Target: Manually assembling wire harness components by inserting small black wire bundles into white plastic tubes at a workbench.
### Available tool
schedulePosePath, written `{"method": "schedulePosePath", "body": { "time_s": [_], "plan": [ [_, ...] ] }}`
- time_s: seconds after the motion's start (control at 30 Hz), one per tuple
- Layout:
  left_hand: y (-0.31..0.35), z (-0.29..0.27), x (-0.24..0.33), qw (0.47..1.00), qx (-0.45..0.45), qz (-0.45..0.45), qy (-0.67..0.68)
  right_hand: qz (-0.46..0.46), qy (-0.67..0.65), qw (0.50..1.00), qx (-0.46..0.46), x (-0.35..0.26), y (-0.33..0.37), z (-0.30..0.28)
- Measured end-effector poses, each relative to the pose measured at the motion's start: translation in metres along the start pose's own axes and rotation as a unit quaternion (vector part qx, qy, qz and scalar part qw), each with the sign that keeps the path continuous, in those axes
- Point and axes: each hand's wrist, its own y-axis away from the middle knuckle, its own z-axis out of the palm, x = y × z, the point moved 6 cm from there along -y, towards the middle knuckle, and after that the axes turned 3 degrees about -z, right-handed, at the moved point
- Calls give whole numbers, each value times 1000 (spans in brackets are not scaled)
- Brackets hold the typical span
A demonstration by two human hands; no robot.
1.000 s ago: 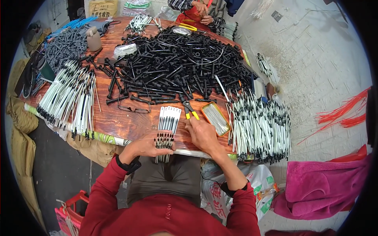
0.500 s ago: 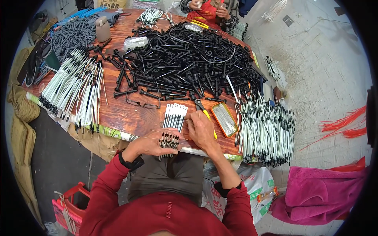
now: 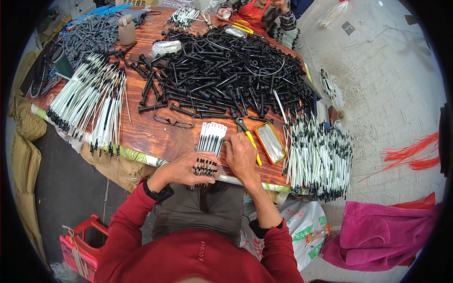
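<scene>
At the table's near edge my left hand (image 3: 180, 170) is closed around a fanned bundle of white strips (image 3: 214, 130) with black rods and black tips. The bundle's flat white ends point away from me, and its black tips stick out by my thumb. A thin wire or strand runs across that hand. Just right of the bundle, my right hand (image 3: 241, 154) has its fingers curled in; whatever they pinch is hidden or too small to name. Beside it lie pliers (image 3: 249, 134) with yellow handles, and an orange-rimmed tin (image 3: 271, 143) of thin pale strands.
A big heap of black plastic parts (image 3: 226, 66) covers the table's middle. White black-tipped strips pile up at left (image 3: 89, 104) and right (image 3: 321, 155). Eyeglasses (image 3: 175, 123) lie before the heap. Grey parts (image 3: 89, 40) and a beige bottle (image 3: 126, 30) stand farther back. Across the table sits another person (image 3: 252, 14).
The whole view has shifted slightly. My hands keep nearly the same pose at the bundle. Across the table, the other person's hands have moved apart, and one holds a small white round thing.
</scene>
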Motion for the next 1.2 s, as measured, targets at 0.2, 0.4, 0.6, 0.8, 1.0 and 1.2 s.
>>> {"method": "schedulePosePath", "body": {
  "time_s": [0.2,0.4,0.6,0.8,1.0,1.2],
  "plan": [
    [1,0,0,999,20,41,-13,2,-9,1000,5,1,0,0],
    [2,0,-3,998,23,60,-8,-2,-23,1000,18,2,0,4],
    [1,-1,4,998,15,58,4,-8,-32,999,37,2,-1,3],
    [0,-1,6,999,8,42,2,-21,-68,997,26,3,-8,13],
    [0,-4,8,999,15,30,4,-30,-65,997,13,1,-8,8],
    [0,-1,5,1000,8,23,19,-6,-123,992,33,1,-7,10]
  ]
}}
